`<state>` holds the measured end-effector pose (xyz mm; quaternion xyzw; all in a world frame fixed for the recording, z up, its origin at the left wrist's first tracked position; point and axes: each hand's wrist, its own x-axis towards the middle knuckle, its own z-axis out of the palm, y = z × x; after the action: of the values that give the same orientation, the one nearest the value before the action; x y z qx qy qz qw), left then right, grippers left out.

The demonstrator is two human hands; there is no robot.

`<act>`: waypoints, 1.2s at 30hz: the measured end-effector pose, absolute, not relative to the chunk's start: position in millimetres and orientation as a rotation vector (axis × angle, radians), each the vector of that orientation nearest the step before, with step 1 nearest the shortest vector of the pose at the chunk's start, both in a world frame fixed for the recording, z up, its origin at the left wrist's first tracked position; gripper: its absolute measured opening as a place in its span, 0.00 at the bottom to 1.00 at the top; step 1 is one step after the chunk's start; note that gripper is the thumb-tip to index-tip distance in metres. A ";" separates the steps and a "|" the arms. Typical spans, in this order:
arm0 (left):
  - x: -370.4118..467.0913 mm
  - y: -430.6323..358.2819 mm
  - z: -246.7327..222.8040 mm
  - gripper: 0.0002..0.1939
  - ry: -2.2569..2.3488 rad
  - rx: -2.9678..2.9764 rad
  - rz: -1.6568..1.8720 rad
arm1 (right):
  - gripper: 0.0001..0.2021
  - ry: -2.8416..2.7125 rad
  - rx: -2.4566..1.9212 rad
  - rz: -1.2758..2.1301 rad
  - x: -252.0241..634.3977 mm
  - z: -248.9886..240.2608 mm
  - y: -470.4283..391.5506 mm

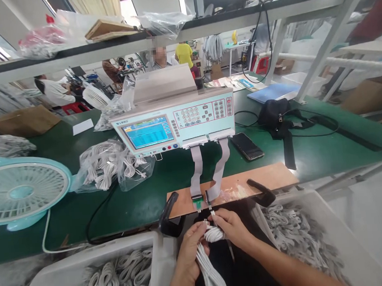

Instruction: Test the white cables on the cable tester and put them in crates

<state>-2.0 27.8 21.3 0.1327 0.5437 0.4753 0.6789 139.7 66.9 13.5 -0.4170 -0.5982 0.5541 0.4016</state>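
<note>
A coiled white cable [210,265] hangs in my hands at the bench's front edge. My left hand [194,244] is closed around the coil, with a small connector end between thumb and forefinger. With my right hand [229,226] I pinch the cable's other connector [212,212] at the right-hand test socket, touching or nearly so; I cannot tell if it is plugged in. Left of it, a green socket board [199,202] sits on the wooden board [234,189]. Two grey ribbon cables [197,166] run from these sockets up to a tester [176,122] with a lit blue screen.
White bins of cables stand left [167,259] and right [335,213] below the bench. Black clamps [169,215] hold the wooden board. A phone [247,146], a black bag [274,114], bagged cables [103,165] and a blue fan [26,191] lie around. Several people sit beyond the shelf.
</note>
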 end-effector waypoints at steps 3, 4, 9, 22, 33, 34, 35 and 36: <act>-8.2 29.2 17.6 0.20 1.150 0.232 1.038 | 0.17 -1.452 -1.060 1.445 134.9 13.9 68.9; -10.2 29.5 16.9 0.20 1.129 0.220 1.034 | 0.17 -1.443 -1.057 1.452 133.9 14.4 69.4; -15.9 31.7 15.3 0.20 1.101 0.230 1.014 | 0.18 -1.424 -1.041 1.471 132.9 13.7 70.5; -18.2 34.0 21.2 0.18 1.369 0.892 0.974 | 0.20 -1.043 -1.106 1.802 126.2 35.5 70.7; -8.9 38.4 13.5 0.15 1.448 0.856 1.202 | 0.21 -0.942 -1.033 1.870 125.3 39.1 71.4; -7.9 38.1 13.3 0.15 1.449 0.844 1.213 | 0.21 -0.952 -1.035 1.865 125.6 39.0 71.5; -6.7 37.8 13.4 0.16 1.446 0.834 1.226 | 0.21 -0.955 -1.035 1.866 125.8 38.6 71.7; -5.4 37.4 13.5 0.16 1.443 0.825 1.240 | 0.21 -0.954 -1.035 1.871 125.9 38.1 72.0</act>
<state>-5.4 37.4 13.5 0.3425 0.5990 0.5147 0.5088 125.9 72.0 38.1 -0.4071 -0.3752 0.7361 0.3894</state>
